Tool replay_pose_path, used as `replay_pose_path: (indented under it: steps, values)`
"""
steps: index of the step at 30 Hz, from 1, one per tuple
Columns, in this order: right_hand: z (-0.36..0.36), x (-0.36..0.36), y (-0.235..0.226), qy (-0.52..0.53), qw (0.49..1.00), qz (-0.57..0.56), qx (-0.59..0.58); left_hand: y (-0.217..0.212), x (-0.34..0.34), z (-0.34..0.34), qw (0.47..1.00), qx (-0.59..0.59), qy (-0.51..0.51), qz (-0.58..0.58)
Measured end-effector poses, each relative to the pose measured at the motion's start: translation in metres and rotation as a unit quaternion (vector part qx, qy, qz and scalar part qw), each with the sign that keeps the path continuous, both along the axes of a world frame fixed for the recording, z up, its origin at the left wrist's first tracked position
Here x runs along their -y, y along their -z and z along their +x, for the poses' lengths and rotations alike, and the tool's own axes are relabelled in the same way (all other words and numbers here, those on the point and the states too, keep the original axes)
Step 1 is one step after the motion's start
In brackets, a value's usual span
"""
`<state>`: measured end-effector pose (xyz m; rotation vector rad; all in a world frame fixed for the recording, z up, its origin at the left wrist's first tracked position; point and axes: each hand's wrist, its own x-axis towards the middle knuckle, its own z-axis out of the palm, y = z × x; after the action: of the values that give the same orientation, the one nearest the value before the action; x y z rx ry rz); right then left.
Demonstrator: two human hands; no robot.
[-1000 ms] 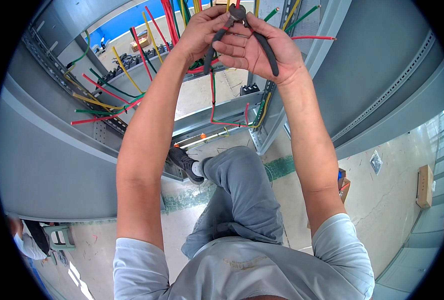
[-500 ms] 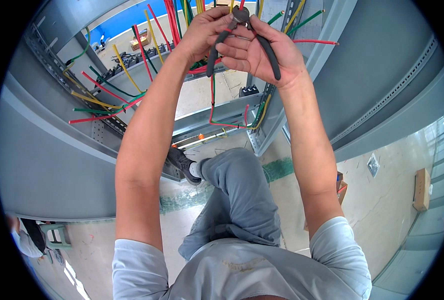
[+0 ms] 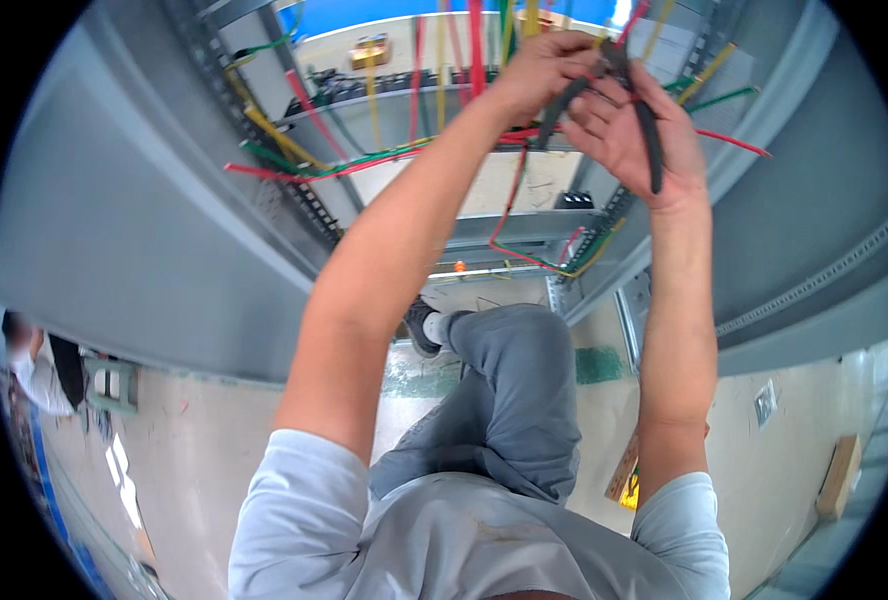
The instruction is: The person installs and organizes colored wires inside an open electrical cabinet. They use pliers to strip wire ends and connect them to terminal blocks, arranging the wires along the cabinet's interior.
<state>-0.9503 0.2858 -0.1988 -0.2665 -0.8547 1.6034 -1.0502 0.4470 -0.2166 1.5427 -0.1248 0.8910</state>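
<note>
My right hand [image 3: 654, 145] is palm up, with the dark-handled cable cutters [image 3: 648, 125] across it. One handle lies over the palm and the fingers reach toward the other; the two handles are spread apart. A red wire [image 3: 632, 20] meets the cutter head at the top of the view. My left hand [image 3: 544, 75] is beside that head with its fingers pinched together. What those fingertips hold is hidden by blur and overlap. Behind both hands stand several red, yellow and green wires [image 3: 476, 50].
Grey cabinet panels [image 3: 154, 210] flank me on both sides. Cut wire ends [image 3: 249, 170] jut out at left, and another red wire end [image 3: 749, 148] at right. A crossbar [image 3: 454, 230] runs low inside the frame. Cardboard boxes [image 3: 840, 478] sit on the floor; a person [image 3: 44, 375] is far left.
The view has swung, so the cabinet and both hands appear farther right and the cabinet's wires lower. The cutters stay in my right hand at the wires, handles still spread.
</note>
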Motion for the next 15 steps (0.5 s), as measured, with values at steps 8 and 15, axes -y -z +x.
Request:
replay_pose_path:
  steps: [8,15]
  values:
    - [-0.009,-0.008,-0.004,0.005,1.000,0.018,-0.013,0.006,-0.011,0.000,0.999,0.030,0.025,0.021]
    - [-0.007,0.001,-0.003,0.015,0.999,0.027,-0.041,0.002,0.001,0.000,1.000,-0.005,0.010,0.010]
